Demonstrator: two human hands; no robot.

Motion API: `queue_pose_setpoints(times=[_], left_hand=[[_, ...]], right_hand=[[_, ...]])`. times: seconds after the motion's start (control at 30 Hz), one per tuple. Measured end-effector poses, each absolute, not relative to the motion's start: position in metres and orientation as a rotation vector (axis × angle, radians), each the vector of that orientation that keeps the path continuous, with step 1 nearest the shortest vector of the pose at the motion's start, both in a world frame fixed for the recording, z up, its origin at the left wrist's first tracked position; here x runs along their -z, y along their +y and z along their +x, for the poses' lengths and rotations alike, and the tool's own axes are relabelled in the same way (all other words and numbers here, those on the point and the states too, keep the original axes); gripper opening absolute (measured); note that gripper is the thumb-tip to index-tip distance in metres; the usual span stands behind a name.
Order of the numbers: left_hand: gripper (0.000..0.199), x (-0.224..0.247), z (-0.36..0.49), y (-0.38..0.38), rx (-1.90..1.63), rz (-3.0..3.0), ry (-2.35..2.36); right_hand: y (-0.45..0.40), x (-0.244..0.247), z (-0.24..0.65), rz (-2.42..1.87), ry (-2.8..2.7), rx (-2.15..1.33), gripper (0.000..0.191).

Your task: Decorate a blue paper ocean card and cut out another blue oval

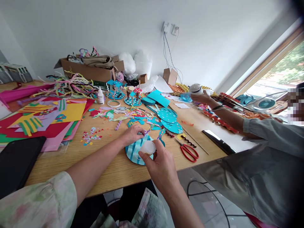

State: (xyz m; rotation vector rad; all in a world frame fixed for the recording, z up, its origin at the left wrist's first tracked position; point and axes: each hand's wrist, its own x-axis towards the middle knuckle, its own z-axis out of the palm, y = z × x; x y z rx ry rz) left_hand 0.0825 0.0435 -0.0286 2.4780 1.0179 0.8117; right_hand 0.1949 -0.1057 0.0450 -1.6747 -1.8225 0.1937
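Observation:
A white squeeze bottle (147,147), which looks like a glue bottle, is in my right hand (163,164), its round base turned toward me and its tip hidden. It is tilted over a blue disc with pale wavy stripes (133,152) at the table's front edge. My left hand (133,134) grips the disc's far left edge with curled fingers. Close to those fingertips a purple twisted pipe cleaner (148,129) rises from the disc. Another multicoloured twisted piece (162,133) stands just to the right.
Red-handled scissors (189,152) and a thin stick (196,142) lie at right. Dotted blue discs (167,115), paper scraps (91,136), coloured sheets (71,126) and another glue bottle (101,96) are on the table. A co-worker's arm (218,107) reaches in from the right.

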Motion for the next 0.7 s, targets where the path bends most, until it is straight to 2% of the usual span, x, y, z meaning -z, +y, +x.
queue_pose_setpoints(times=[0.17,0.53,0.7], left_hand=[[0.019,0.027,0.082,0.042,-0.801,2.459,1.02],[0.016,0.024,0.082,0.041,-0.809,2.382,1.017],[0.003,0.024,0.081,0.041,-0.863,2.328,1.017]], right_hand=[[-0.113,-0.054,0.203,-1.576,-1.675,-0.274,0.02],[-0.109,-0.049,0.243,-1.078,-0.964,-0.809,0.034],[-0.108,-0.037,0.26,-0.859,-0.708,-1.118,0.025]])
